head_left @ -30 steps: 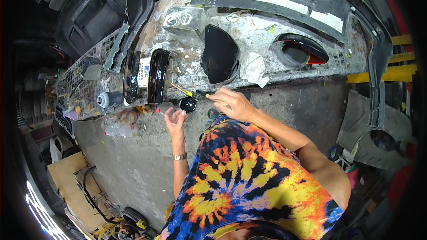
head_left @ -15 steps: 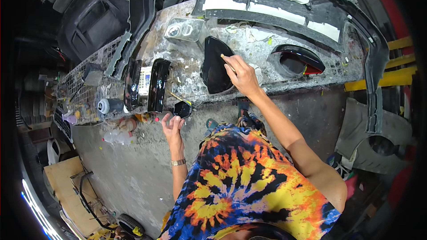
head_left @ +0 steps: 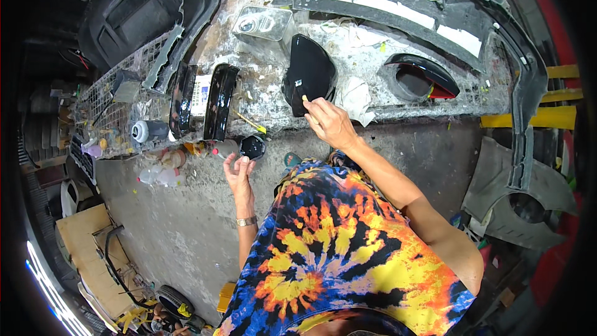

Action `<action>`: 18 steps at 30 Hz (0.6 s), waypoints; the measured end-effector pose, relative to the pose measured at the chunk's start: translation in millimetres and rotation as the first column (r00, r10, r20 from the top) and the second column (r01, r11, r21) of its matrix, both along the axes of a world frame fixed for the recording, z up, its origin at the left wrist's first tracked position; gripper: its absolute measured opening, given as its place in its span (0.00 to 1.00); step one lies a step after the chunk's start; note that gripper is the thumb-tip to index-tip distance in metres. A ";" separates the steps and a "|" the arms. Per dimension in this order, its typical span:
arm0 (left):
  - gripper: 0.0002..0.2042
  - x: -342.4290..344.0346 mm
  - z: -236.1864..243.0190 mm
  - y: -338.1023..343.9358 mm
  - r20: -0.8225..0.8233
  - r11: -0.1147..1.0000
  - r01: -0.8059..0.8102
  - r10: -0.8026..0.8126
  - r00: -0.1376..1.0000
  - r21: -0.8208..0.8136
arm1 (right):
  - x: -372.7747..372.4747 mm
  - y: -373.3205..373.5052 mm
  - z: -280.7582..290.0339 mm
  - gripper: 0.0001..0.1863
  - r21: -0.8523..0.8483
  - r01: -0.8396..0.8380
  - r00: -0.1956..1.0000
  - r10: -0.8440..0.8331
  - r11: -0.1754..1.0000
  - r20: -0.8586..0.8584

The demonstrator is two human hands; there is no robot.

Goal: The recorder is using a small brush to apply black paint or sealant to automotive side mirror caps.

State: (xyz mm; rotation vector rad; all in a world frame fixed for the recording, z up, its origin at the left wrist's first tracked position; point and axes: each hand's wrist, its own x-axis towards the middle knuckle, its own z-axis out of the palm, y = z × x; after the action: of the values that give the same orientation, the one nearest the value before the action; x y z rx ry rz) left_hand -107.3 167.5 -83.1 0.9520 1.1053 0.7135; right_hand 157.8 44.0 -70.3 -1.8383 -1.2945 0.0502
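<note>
My right hand (head_left: 331,121) is closed around a thin, pale-tipped stick-like tool (head_left: 305,98), whose working end I cannot make out. It is at the near end of a glossy black curved shell (head_left: 311,68) lying on the workbench. My left hand (head_left: 239,174) has its fingers curled at the rim of a small black cup (head_left: 252,147) with dark, shiny contents, held just off the bench's front edge. Beside the cup, a thin stick with a yellow end (head_left: 252,123) lies on the bench.
A large dark bumper (head_left: 385,9) arches across the back of the workbench (head_left: 267,96). Two glossy black strips (head_left: 220,102) stand left, near a grey bottle (head_left: 149,131). A metal can (head_left: 264,23), white cloth (head_left: 356,96) and black-and-red housing (head_left: 423,78) surround the shell.
My right hand has drawn back toward me, from the shell's middle to its near end. The cloth it hid now shows. My left hand still holds the cup; the view has shifted slightly.
</note>
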 end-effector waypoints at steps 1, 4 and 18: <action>0.24 -0.4 0.2 0.7 -0.024 1.000 -0.016 0.015 1.000 -0.024 | -1.9 -1.4 -0.3 0.14 0.000 -0.013 1.000 0.013 1.000 0.009; 0.25 -0.5 0.9 2.1 -0.031 1.000 -0.007 0.006 1.000 -0.025 | -7.9 -5.5 0.4 0.14 -0.007 -0.040 0.999 0.040 0.999 0.002; 0.25 18.4 7.8 -2.6 -0.110 0.988 0.114 -0.102 0.989 0.104 | -37.9 -16.8 35.5 0.11 0.126 -0.328 0.787 0.344 0.936 -0.512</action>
State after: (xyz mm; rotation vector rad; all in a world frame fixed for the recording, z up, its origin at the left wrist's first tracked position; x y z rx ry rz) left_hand -88.8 164.9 -75.4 1.1453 1.1051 0.6471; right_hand 119.9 27.1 -34.8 -1.3980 -1.1885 0.6837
